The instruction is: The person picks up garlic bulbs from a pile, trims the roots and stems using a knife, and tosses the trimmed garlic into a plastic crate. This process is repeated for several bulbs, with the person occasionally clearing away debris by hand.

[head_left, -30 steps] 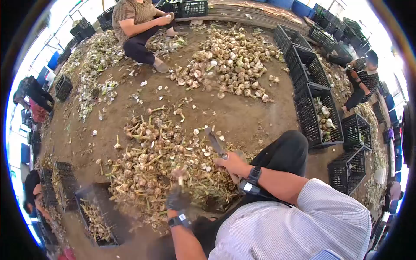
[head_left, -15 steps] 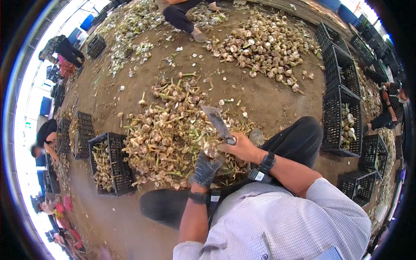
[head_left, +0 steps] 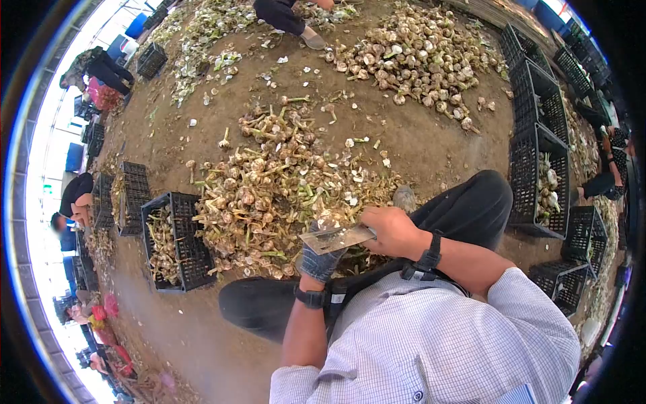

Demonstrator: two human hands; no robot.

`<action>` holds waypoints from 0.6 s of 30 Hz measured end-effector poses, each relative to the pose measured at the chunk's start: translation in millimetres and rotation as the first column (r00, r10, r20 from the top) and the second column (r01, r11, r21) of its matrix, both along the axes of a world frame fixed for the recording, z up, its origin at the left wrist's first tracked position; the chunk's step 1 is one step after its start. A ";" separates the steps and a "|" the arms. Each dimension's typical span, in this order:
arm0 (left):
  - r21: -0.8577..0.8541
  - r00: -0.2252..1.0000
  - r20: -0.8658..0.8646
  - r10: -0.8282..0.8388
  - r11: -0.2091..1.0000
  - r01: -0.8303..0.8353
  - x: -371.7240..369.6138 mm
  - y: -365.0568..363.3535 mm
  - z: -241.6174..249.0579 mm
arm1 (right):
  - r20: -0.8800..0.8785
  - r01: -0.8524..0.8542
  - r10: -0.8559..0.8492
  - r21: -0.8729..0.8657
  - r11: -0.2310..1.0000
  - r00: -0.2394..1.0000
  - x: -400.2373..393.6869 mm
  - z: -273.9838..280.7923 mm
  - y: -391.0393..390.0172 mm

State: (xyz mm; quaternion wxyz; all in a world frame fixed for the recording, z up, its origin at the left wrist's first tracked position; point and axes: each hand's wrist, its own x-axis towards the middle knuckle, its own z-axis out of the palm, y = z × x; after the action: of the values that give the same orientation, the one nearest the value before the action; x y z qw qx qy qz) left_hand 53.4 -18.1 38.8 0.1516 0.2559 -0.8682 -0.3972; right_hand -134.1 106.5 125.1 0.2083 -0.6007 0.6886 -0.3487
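My right hand [head_left: 396, 232], bare, is closed round the handle of a knife with a broad flat metal blade [head_left: 335, 238]. The blade lies level across the front of my left hand [head_left: 319, 262], which wears a dark grey glove. Those gloved fingers are wrapped round a garlic bulb [head_left: 328, 221]; its pale top shows just beyond the blade, and the rest is hidden. Directly ahead of both hands spreads a heap of garlic [head_left: 252, 192] with stems and leaf scraps.
A black crate [head_left: 195, 236] holding garlic stands left of the heap. More black crates [head_left: 538, 182] line the right side. A second garlic pile [head_left: 431, 60] lies farther off. Other people [head_left: 111, 74] work around the edges, one [head_left: 286, 17] at the top.
The knife has swung from pointing up and away to lying flat across my left hand. My right hand has shifted slightly right, and the whole view has tilted a little.
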 end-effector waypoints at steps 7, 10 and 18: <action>-0.257 0.995 -0.013 -0.104 0.961 0.097 3.6 -2.6 31.4 | -0.014 -0.041 0.042 0.060 0.997 0.999 0.8 -12.5 -6.2; -0.049 0.994 -0.076 -0.082 0.996 0.078 6.4 -3.3 44.2 | -0.002 -0.015 0.015 0.133 0.991 1.000 2.3 -24.9 -9.0; -0.051 0.979 -0.202 -0.001 0.999 -0.010 12.0 -13.7 75.7 | -0.008 0.237 -0.257 0.413 0.879 0.966 -18.3 -71.8 -16.9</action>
State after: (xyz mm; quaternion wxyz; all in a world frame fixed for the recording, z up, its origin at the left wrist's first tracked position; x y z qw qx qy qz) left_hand 65.4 -31.8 114.5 0.2466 0.2121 -0.8576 -0.3984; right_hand -152.4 89.6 53.2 0.2999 -0.4424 0.8121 -0.2341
